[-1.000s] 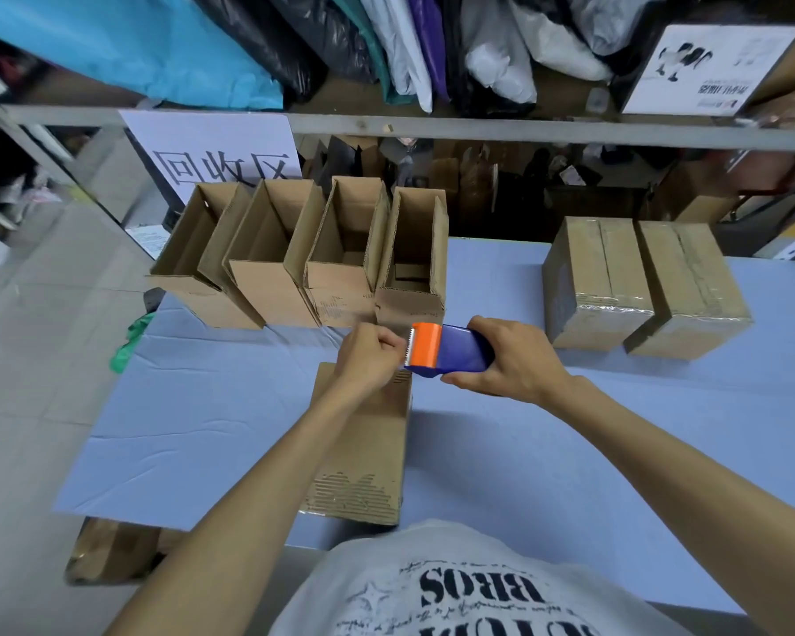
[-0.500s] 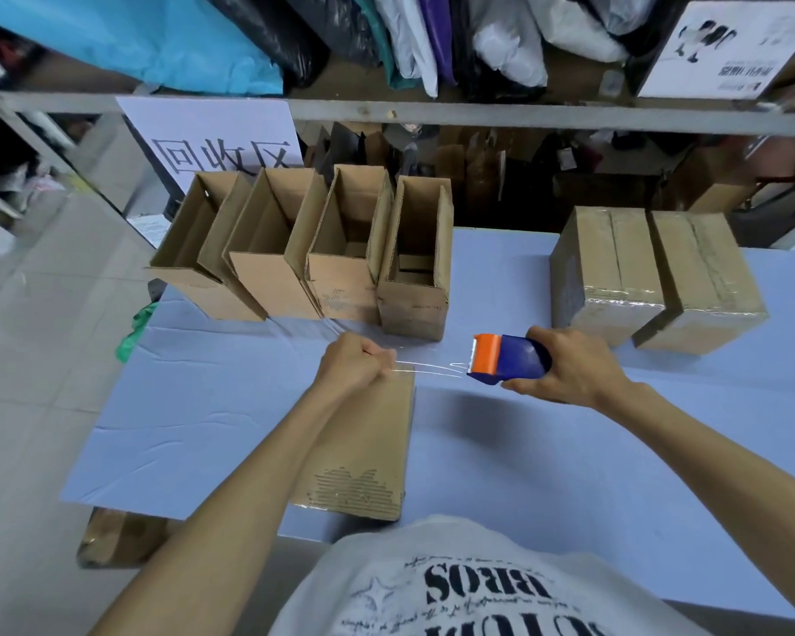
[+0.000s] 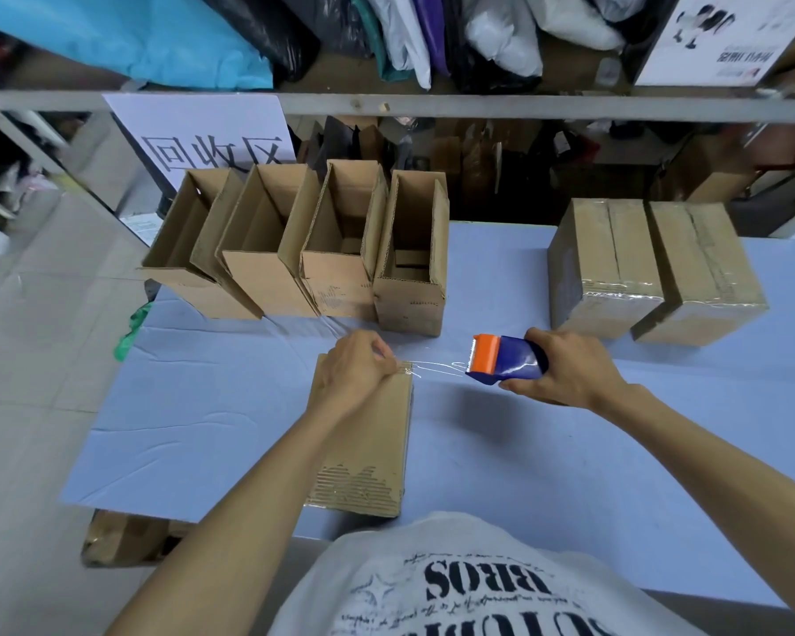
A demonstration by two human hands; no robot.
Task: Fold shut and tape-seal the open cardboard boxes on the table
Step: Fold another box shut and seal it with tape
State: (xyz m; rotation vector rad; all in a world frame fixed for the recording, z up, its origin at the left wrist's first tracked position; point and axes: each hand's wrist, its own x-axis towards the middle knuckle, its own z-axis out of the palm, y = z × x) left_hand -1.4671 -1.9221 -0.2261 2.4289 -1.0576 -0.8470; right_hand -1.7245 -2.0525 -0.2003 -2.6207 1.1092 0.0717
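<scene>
Head view: tape (image 3: 437, 367) is being pinched by the left hand (image 3: 356, 364) at the upper end of the box (image 3: 368, 447). The dispenser (image 3: 506, 362) is being gripped by the right hand (image 3: 570, 371) just rightward, across the box's down-frame length.

Table cover (image 3: 524, 452) was pale blue, plain. Tape dispenser (image 3: 508, 365) had dark blue body, orange front. Tape (image 3: 437, 367) was clear, kinda shiny. Closed box (image 3: 368, 442) up front was plain brown cardboard, with ribbed stripe pattern at near end. Four open boxes (image 3: 267, 286) were same brown. Two sealed boxes (image 3: 609, 250) were brown too, with glossy clear strips on them. Sign (image 3: 203, 130) was white with black characters. T-shirt (image 3: 455, 585) was off-white with black print. Bag (image 3: 134, 34) up top was bright turquoise. Floor (image 3: 28, 406) was grey.
</scene>
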